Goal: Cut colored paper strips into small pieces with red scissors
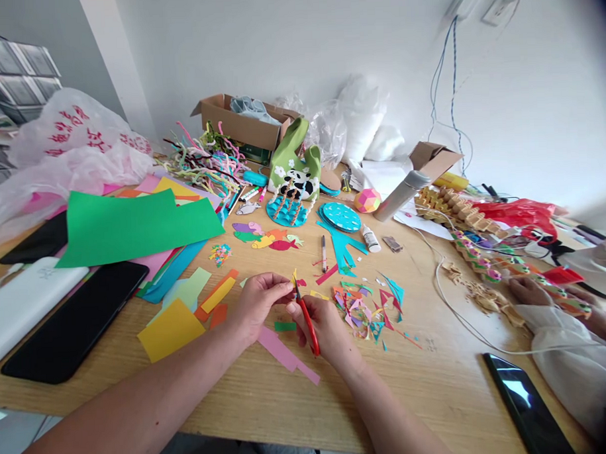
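Forearms: ours, left [154, 391] and right [383, 403], reach in from the bottom edge and close toward each other, so both hands meet at one small piece of work.
Left hand [258, 301]: thumb and forefinger are pinched together at the blades, seemingly on a small yellow paper piece [295, 273]; we judge a tip grip steadies something so tiny while leaving its edge exposed. The other fingers' hold we cannot tell.
Right hand [329, 325]: our fingers are curled around the handles of the red-handled scissors [307, 317], whose blades point away from us, toward the yellow scrap (sensible, with fingertips so near the metal).
Yellow paper: that little piece is at the blade tips, above the wooden table [418, 382].
Pink strip [287, 356]: it lies partly under our hands, within easy reach.
Offcuts [358, 311]: scraps in many colours lie heaped just beside our right hand, probably gathered so they don't mix with larger paper.
Paper fish [282, 245]: several overlap beyond our hands, likely grouped there to stay away from the blades.
Green sheet [134, 226]: it lies over other coloured sheets on our left, nearer the hand that pinches paper.
Pen [324, 253]: it rests beyond the scissors, handy for marking.
Co-worker's hand [531, 290]: it is well apart from ours, at the right, beside strung ornaments [483, 264].
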Demonstrator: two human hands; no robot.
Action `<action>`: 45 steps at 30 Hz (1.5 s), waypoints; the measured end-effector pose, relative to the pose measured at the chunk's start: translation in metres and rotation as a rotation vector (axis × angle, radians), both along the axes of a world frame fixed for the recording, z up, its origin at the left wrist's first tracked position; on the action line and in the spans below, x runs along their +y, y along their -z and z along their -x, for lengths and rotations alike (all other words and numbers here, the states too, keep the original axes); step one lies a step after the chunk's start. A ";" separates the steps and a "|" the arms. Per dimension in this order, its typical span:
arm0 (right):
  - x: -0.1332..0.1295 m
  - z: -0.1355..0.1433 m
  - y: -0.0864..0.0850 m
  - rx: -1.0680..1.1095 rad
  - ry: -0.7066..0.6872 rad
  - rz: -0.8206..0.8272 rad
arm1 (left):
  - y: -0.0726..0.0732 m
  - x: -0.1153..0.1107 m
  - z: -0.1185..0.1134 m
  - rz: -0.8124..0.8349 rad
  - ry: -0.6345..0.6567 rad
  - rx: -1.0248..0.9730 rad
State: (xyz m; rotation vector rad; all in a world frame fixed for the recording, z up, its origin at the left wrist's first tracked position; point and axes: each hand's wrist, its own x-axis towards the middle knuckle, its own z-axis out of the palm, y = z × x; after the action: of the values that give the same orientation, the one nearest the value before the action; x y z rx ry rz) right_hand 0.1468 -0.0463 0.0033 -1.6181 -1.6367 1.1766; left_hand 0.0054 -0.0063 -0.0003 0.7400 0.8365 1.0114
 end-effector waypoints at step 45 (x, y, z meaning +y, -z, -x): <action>0.004 0.001 0.003 -0.104 -0.044 -0.119 | 0.002 0.005 0.005 -0.014 0.059 0.011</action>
State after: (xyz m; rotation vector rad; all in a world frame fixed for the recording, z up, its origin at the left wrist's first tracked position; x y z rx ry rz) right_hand 0.1461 -0.0419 -0.0001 -1.5994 -1.7805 1.0112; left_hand 0.0008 -0.0016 -0.0025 0.7788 0.8133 0.9623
